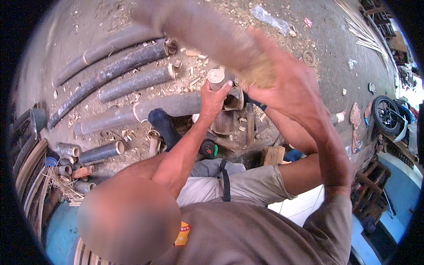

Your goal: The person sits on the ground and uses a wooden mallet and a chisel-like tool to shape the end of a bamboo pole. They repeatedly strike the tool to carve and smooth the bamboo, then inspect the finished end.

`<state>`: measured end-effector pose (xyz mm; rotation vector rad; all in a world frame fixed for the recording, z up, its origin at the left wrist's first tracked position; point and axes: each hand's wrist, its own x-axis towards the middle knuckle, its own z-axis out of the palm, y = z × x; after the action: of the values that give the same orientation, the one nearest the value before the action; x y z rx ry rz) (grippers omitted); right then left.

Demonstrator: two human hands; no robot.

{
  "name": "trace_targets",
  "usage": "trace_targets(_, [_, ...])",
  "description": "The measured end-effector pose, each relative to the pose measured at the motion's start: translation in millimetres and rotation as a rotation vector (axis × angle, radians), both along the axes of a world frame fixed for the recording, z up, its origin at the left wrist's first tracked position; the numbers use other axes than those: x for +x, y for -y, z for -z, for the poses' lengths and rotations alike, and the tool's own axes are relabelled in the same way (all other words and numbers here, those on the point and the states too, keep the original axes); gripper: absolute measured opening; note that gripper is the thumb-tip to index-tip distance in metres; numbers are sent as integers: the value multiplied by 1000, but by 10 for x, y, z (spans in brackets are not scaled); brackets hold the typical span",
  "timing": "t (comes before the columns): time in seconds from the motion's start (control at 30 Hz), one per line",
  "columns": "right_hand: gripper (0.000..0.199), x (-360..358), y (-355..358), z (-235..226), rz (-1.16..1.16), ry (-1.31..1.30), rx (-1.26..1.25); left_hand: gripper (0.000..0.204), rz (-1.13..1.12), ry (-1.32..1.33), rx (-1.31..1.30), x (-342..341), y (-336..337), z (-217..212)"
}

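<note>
We see the left hand [215, 95] closed around a short upright bamboo piece [216, 78], standing it on a wooden block [223, 123] near the picture's centre. Our right hand [282, 84], raised at 1 o'clock, grips a blurred bamboo club [198, 28]. Long bamboo poles [132, 81] lie among chips on the ground [79, 31] toward 10 o'clock.
</note>
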<state>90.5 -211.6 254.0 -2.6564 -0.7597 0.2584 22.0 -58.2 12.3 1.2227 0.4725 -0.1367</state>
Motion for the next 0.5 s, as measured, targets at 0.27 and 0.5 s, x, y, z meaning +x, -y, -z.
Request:
trace_targets(0.27, [101,-481,-7,16,-4,-179,-288,43,25,324,126,-269,13,-99])
trace_targets(0.5, [103,-748,16,247,9,-161,-301,43,134,500,533,-367,-62,319])
